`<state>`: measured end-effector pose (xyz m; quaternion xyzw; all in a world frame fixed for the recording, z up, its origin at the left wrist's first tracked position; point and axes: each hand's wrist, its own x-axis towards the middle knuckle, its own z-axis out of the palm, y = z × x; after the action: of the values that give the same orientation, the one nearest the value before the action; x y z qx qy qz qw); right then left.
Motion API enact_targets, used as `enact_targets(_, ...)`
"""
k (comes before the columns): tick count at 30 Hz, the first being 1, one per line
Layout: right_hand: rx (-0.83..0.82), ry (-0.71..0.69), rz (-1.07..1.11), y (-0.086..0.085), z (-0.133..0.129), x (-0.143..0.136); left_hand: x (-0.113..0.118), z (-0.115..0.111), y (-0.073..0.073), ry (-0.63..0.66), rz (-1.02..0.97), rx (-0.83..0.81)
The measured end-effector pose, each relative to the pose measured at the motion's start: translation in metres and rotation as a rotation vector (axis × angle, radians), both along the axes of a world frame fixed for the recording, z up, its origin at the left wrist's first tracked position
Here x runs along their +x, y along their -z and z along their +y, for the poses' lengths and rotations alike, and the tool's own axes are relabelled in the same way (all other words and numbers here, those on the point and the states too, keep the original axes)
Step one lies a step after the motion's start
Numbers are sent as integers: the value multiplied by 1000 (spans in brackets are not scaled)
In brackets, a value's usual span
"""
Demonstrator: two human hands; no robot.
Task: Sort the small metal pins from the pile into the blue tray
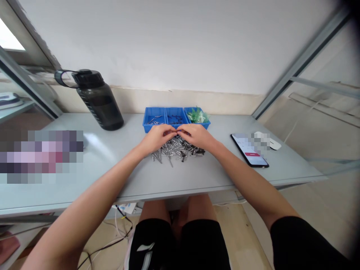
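A black sleeve [303, 243] lay nearest. On the table [174, 182], small metal pins [172, 150] lay heaped, likely light, stiff and slippery, best pinched mid-shank. The left hand [152, 139] and right hand [200, 136] met above, fingers curled; whether they gripped anything, I couldn't tell. Blue bins [147, 128] stood behind.

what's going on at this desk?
One person's left hand and right hand meet at the fingertips over a heap of small metal pieces; can't tell whether they pinch one. Blue bins stand just beyond: silvery pieces in the left, dark pieces in the middle, something green and leafy in the right.
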<state>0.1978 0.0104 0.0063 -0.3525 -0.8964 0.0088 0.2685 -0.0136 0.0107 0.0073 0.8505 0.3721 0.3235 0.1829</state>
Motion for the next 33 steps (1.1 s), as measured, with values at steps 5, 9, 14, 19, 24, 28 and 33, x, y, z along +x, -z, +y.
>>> enact_targets(5,18,24,1,-1,-1,0,-1,-2,-3,-40,56,9)
enact_targets(9,30,29,-3,0,0,0,-2,-1,-1,-74,102,19)
enact_targets(14,45,25,0,1,2,1,-2,0,0,-84,125,44)
enact_targets(19,19,21,-13,1,1,1,-3,1,-1,-86,129,68)
enact_targets(24,28,31,-9,2,2,2,-2,1,0,-84,124,72)
enact_targets(28,34,62,-4,1,2,2,-2,1,0,-94,118,53)
enact_targets(33,17,67,-10,-1,1,0,-2,1,0,-114,141,67)
